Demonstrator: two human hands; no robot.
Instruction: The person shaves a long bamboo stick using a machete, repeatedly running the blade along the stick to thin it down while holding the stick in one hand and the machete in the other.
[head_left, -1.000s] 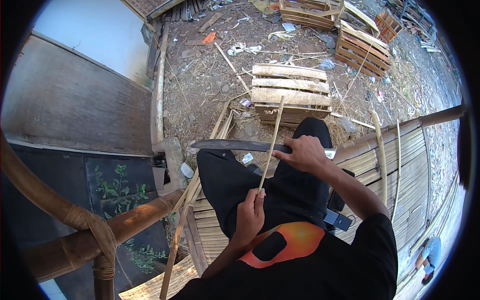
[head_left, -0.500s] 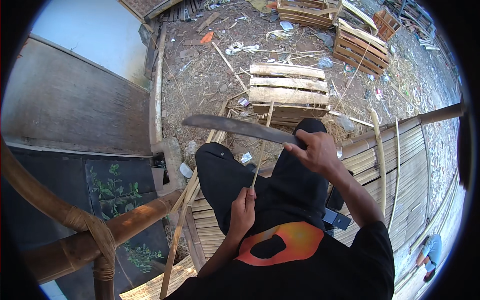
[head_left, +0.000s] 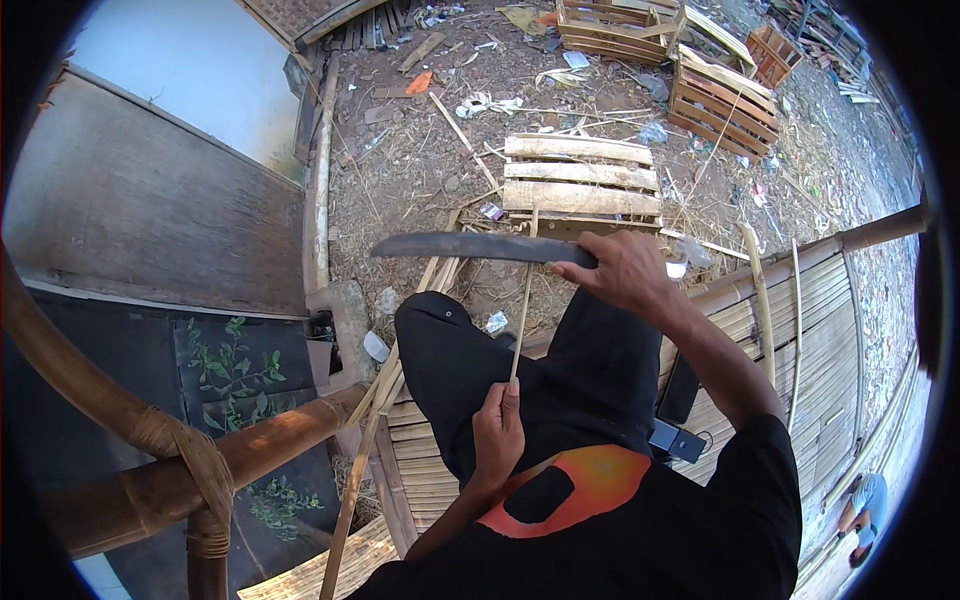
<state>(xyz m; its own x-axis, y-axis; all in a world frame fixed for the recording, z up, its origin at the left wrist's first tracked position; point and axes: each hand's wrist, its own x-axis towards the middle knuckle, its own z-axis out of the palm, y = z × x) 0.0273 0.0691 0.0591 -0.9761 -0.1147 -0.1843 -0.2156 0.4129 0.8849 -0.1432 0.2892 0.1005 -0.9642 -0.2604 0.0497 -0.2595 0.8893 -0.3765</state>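
My right hand (head_left: 628, 268) is closed round the handle end of a machete (head_left: 470, 246), whose long dark blade points left. My left hand (head_left: 498, 425) grips the near end of a thin bamboo strip (head_left: 523, 318) just above my lap. The strip slants up and away from me, passing under the blade near its far end. From this view I cannot tell whether blade and strip touch. The handle itself is hidden inside my right fist.
I sit on a slatted bamboo bench (head_left: 425, 455). A thick bamboo post (head_left: 285, 425) crosses at the left. Ahead stands a wooden crate (head_left: 580, 175), with more crates (head_left: 722, 105) behind it. A black device (head_left: 676, 440) lies by my right hip. Another person (head_left: 865, 510) is at the lower right.
My right hand has moved up and slightly left, and the machete blade has swung from a slant to nearly level. My left hand, still gripping the strip, has shifted slightly right and down.
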